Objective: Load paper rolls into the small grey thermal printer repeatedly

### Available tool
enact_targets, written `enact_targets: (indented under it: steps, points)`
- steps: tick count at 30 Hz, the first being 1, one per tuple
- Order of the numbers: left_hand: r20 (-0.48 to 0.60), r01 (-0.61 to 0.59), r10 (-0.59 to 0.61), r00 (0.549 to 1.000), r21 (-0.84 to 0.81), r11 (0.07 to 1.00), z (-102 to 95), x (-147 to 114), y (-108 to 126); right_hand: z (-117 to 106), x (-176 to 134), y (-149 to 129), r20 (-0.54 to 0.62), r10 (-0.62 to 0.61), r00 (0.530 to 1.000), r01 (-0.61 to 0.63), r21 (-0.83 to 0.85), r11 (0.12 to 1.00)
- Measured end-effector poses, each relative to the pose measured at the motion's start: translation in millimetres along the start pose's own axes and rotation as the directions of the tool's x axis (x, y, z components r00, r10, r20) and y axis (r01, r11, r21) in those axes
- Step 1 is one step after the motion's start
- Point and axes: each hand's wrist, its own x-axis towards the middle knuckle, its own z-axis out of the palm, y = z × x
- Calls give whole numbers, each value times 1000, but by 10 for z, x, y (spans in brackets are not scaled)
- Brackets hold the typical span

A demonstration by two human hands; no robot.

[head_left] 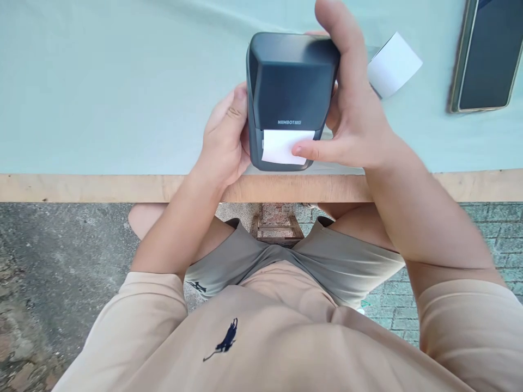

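Observation:
A dark label printer marked NIIMBOT is held up above the near side of the table. White label paper sticks out of the slot at its lower end. My left hand grips the printer's left side, its fingers partly hidden behind the body. Around the right side wraps my right hand, with the thumb pressed on the white paper and a finger raised at the top right corner. The other right fingers are mostly hidden behind the printer.
On the pale green table cover, a white paper piece lies right of the printer. A dark phone rests at the far right. The table's bare wooden edge runs across in front of my body.

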Motion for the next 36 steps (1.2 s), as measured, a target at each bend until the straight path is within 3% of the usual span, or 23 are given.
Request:
enact_targets:
  steps: [4,13,20,24,27,31,36]
  points:
    - [-20,13,-12,1000,16,1000,2,-9,23,9,11,-1,8,52,999,-52,1,999]
    - [-67,49,-45,997,55,997,-8,-12,-41,-59,2,25,3,13,1000,-13,58,998]
    - [-85,123,-118,989,60,991,26,-36,-41,-193,14,-72,23,-10,1000,12,-71,997]
    - [-64,95,-94,994,23,995,1,-22,-83,-215,20,-78,-57,-122,991,112,-159,981]
    - [-8,63,-63,998,-2,998,-13,-35,-117,-253,20,-76,-151,-165,975,147,-128,981]
    - [2,95,-95,995,18,995,21,-90,-122,-263,85,-132,-411,-113,905,57,-145,988]
    - [53,135,-134,989,-2,991,67,-130,-119,-139,272,-222,-579,-15,815,46,39,998]
